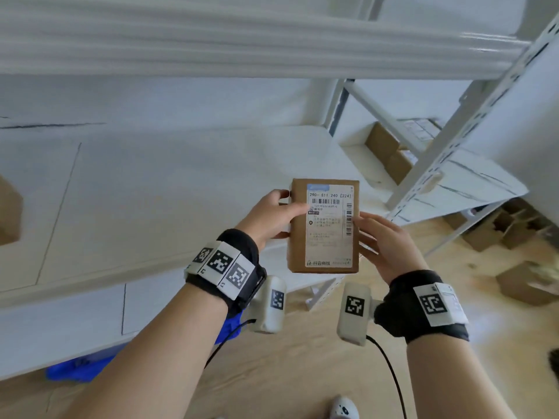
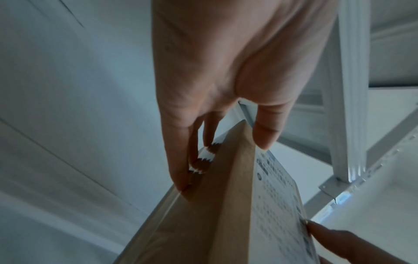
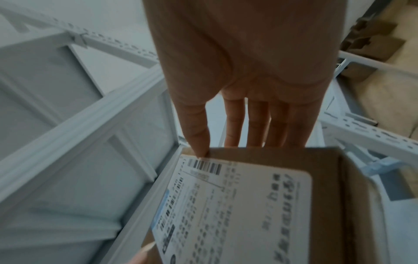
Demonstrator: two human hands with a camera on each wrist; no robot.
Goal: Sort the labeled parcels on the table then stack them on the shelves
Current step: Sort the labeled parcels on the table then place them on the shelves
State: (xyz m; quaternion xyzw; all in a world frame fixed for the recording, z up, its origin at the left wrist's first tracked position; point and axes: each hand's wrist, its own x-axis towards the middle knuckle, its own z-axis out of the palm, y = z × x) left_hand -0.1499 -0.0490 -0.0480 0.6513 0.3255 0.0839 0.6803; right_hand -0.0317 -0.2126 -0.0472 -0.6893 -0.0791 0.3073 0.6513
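Cardboard parcel [image 1: 323, 225] was held in the air, label up, over the front edge of the white shelf [image 1: 187, 176]. Left hand [image 1: 269, 216] gripped its left side, thumb on the label; right hand [image 1: 384, 240] pinched its right edge. Label-reading step, by my judgement; next comes picking the matching shelf and setting it down flat.

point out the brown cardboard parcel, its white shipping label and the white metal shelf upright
brown cardboard parcel [image 1: 298, 237]: head view, bare cardboard left of the label
white shipping label [image 1: 329, 228]: head view, label's middle
white metal shelf upright [image 1: 472, 122]: head view, perforated post, mid-length
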